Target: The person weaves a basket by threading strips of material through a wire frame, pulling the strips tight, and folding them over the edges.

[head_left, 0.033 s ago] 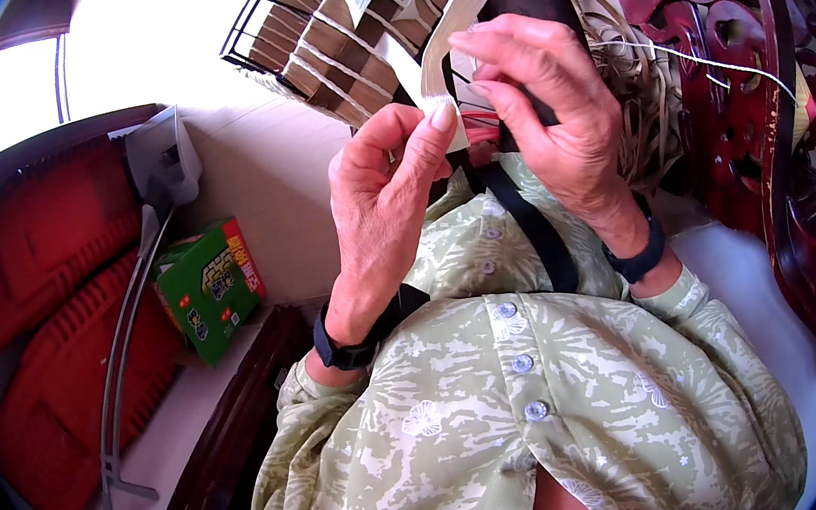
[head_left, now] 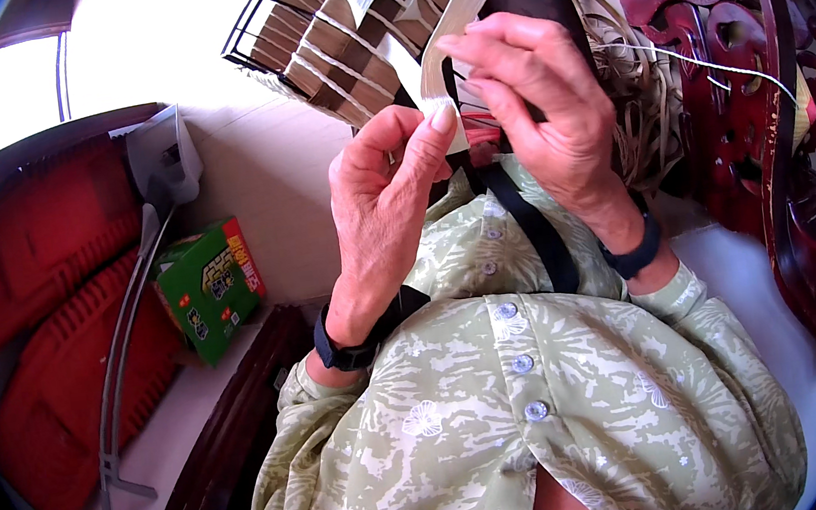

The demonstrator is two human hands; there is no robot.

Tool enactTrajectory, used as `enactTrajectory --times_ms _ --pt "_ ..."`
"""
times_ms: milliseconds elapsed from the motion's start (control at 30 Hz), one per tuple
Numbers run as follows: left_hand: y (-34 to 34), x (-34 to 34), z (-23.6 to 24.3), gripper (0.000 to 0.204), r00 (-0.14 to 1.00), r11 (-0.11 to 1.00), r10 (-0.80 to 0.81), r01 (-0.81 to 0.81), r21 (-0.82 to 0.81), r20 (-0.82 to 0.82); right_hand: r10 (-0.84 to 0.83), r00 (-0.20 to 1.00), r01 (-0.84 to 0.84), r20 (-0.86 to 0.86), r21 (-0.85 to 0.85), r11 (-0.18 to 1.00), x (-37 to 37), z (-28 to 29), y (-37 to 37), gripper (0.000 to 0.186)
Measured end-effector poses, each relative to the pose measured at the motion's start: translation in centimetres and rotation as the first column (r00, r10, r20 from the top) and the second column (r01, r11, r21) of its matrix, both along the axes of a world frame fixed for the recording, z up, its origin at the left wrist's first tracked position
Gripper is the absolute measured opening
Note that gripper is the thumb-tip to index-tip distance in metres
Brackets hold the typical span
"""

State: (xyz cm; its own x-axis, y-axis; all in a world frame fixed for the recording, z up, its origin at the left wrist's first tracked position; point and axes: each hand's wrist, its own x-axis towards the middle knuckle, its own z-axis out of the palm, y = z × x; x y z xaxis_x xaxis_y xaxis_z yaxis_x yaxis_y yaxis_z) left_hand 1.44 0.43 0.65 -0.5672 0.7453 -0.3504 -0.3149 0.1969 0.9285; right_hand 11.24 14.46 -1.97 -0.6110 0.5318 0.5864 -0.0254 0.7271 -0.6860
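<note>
we judge the work in hand to be part-way along, at a fine handling stage on one strip. our left hand (head_left: 376,193) has thumb and forefinger pinched together on the pale, flat strip (head_left: 470,4), which bends at that pinch and runs up past the top edge of our view. our right hand (head_left: 557,102) is loosely spread beside it, thumb apart from the fingers, with nothing visibly clasped; its fingertips overlap the strip's edge in our view, though we cannot tell whether they touch it. just beyond our hands sits a tilted woven piece (head_left: 309,24). as for what is done, we see pale cords crossing its brown panels, and white pointed folds (head_left: 362,6) already standing between some of them. as for what is left, the strip in our fingers does not look fastened off, and the dark bars (head_left: 252,13) at the piece's far left corner show bare; whether those need covering, we cannot say. a tangle of tan strips (head_left: 651,132) lies to our right, near the carved dark-red furniture (head_left: 776,112), so material seems to remain. the piece's upper part is cut off, so we cannot judge completion there.
</note>
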Motion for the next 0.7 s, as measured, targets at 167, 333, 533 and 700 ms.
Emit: enactTrajectory --times_ms 167,333,533,700 --pt "-0.5 0.0 -0.2 0.022 1.000 1.000 0.001 -0.001 -0.005 -0.011 0.043 0.999 -0.044 0.012 0.141 0.989 -2.4 -1.3 1.4 0.043" --pt "-1.5 -0.1 -0.6 0.023 0.999 0.997 0.052 -0.052 0.054 0.001 0.104 0.994 -0.106 0.020 0.196 0.975 -3.1 -2.5 2.0 0.039" --pt "-1.6 -0.2 -1.3 0.021 0.997 0.992 0.043 -0.050 0.117 0.062 0.069 0.997 -0.063 -0.016 0.251 0.966 -3.3 -3.4 2.2 0.040" --pt "-1.8 0.0 -2.4 0.009 0.965 0.982 0.094 -0.050 0.180 -0.245 0.205 0.979 -0.202 -0.023 0.082 0.976 -4.9 -2.1 1.6 0.024"
